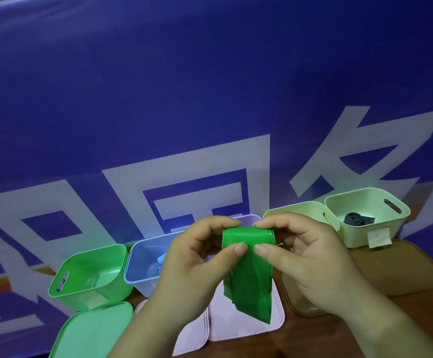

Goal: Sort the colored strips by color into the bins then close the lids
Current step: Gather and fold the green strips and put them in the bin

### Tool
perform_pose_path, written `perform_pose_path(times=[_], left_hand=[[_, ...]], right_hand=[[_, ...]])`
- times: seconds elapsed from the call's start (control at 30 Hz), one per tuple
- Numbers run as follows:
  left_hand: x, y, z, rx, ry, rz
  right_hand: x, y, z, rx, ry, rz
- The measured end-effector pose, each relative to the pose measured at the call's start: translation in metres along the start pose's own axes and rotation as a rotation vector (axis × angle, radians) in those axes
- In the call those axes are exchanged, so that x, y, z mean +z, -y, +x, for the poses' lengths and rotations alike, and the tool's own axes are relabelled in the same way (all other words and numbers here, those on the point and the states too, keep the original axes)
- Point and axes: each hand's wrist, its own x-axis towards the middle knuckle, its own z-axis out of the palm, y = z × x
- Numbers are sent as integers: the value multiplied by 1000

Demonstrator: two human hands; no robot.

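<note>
A green strip (249,275) is folded over at its top and hangs down in the middle of the view. My left hand (192,270) and my right hand (303,262) both pinch its folded top between thumb and fingers. At the left stands an open green bin (63,293), tilted, with nothing visible inside. Beside it, a pale blue bin (139,270) holds a light blue strip (161,259). A pale yellow-green bin (360,202) at the right holds a dark grey strip (357,218). A purple bin (249,218) shows only its rim behind my hands.
A green lid (91,332) lies in front of the green bin. Two pale pink lids (236,329) lie under my hands. A brown lid (396,270) lies at the right, and a yellow-green lid (293,209) leans behind my right hand. A blue banner (210,86) rises behind.
</note>
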Motion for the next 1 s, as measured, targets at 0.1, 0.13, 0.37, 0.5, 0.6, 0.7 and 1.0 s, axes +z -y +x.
perform_pose_path(times=[0.1, 0.13, 0.37, 0.5, 0.6, 0.7, 1.0], left_hand=[[-3, -1, -1, 10, 31, 41], [-4, -1, -1, 21, 42, 60], [-4, -3, -1, 64, 52, 62], [-3, -4, -1, 52, 48, 56], [-2, -4, 0, 30, 45, 62], [-1, -4, 0, 18, 36, 55], [5, -4, 4, 3, 10, 0]], right_hand=[[-1, 0, 1, -4, 3, -3], [-2, 0, 1, -2, 6, 3], [-3, 1, 0, 13, 15, 12], [-4, 2, -1, 5, 12, 9], [-5, 3, -1, 5, 20, -5], [-6, 4, 0, 10, 25, -22], [-10, 0, -1, -52, 50, -84]])
